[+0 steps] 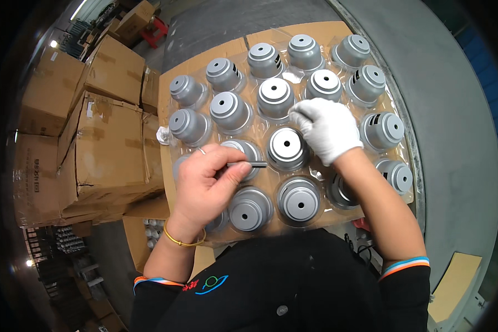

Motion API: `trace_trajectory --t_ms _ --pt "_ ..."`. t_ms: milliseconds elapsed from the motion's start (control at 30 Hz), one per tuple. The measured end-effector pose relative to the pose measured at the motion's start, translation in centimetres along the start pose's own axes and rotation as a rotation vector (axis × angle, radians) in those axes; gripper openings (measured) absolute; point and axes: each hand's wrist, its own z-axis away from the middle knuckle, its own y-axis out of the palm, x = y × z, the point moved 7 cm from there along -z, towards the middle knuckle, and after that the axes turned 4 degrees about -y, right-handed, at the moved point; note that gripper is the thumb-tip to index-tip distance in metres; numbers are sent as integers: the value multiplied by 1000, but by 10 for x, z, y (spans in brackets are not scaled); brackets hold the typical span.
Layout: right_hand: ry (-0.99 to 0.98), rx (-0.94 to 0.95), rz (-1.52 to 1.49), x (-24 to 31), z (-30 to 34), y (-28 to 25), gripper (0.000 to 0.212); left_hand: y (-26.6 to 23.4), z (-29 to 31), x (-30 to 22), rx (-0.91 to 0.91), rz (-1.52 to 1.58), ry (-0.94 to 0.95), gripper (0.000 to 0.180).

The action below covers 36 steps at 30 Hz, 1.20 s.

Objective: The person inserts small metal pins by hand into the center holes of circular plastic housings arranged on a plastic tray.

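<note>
My bare left hand (207,182), with a ring and a gold bangle, pinches a short dark rod-like piece (258,164) between thumb and forefinger; its near end is hidden in the fingers. My right hand (327,130) wears a white glove, its fingers curled together beside a silver-grey stepped cup (275,97). What those fingertips hold, if anything, is hidden. Just below the glove sits another silver cup (287,148) with a dark central hole. Several like it stand in rows in a clear plastic tray (390,100), some bearing black labels.
Cardboard (329,31) lies beneath the tray on a grey work surface (454,138). Stacked cardboard boxes (110,146) rise at the left. A crumpled white item (162,135) touches the tray's left side. A yellowish sheet (455,285) lies at the lower right.
</note>
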Motion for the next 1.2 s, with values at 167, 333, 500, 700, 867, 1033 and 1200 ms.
trace_trajectory --t_ms 167,333,500,700,867,1033,1200 --pt "-181 -257 -268 21 48 -49 19 25 20 1 148 28 45 13" --pt "-115 -163 -368 30 110 -32 28 53 28 -5 245 -7 44 17" --pt "-98 -75 16 36 130 -10 65 71 32 -13 281 -78 154 18" --pt "-144 -58 27 31 135 5 60 86 39 -43 249 -427 434 18" --pt "-142 -85 23 31 133 5 53 102 41 -56 312 -683 490 18" --pt "-149 -109 13 30 133 5 46 109 40 -61 375 -652 643 15" --pt "-171 -117 15 29 130 7 44 113 55 -59 397 -763 830 20"
